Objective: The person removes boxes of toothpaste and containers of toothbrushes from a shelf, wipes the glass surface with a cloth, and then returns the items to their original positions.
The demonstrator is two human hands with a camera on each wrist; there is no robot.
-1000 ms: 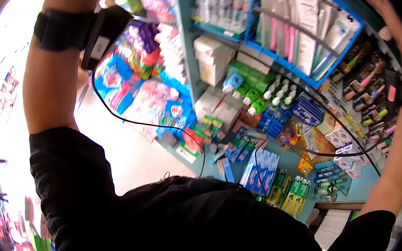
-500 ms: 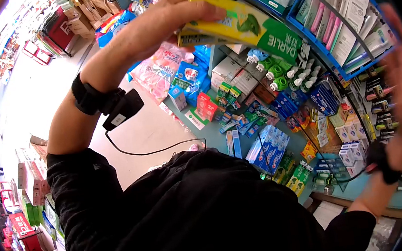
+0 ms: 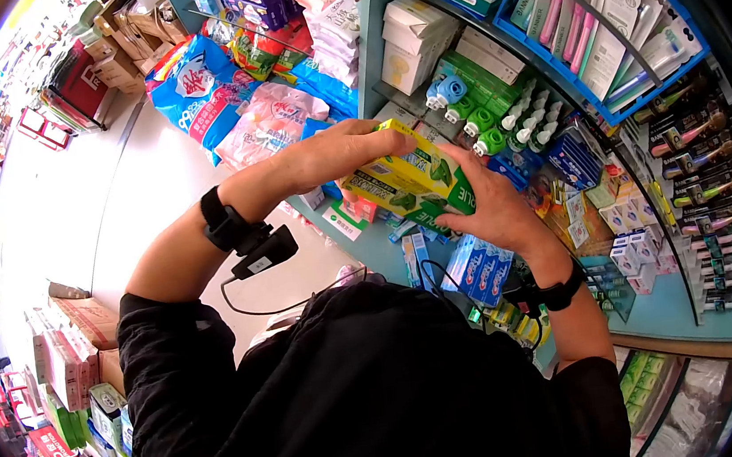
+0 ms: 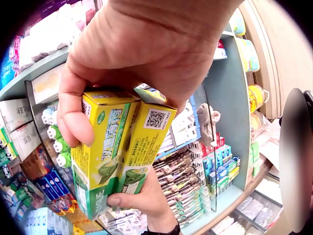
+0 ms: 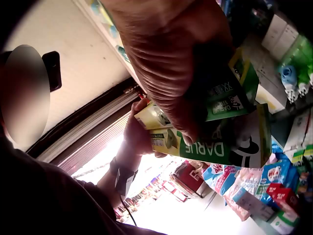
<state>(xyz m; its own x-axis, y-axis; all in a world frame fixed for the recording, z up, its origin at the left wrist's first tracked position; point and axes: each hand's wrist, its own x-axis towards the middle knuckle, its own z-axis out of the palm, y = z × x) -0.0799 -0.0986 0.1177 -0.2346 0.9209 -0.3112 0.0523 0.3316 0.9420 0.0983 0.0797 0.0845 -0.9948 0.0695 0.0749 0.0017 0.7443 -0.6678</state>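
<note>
Two yellow-and-green Darlie toothpaste boxes are held together in front of the chest, above the counter. My left hand grips their yellow end, its fingers curled over the edges in the left wrist view. At the green end my right hand holds on, its thumb pressed along one face. Side by side in the left wrist view, the left box and the right box show their yellow end flaps. From the right wrist, the Darlie lettering shows below my palm.
Below lie blue Crest boxes on the blue-green counter. A blue basket of packaged toothbrushes stands upper right, above rows of hanging toothbrushes. Green-capped bottles line the shelf. Detergent bags are stacked left, beside the floor aisle.
The boxes, half a second ago held high in my left hand alone, have come down toward the chest. My right hand has moved in from the right side and taken hold of their green end.
</note>
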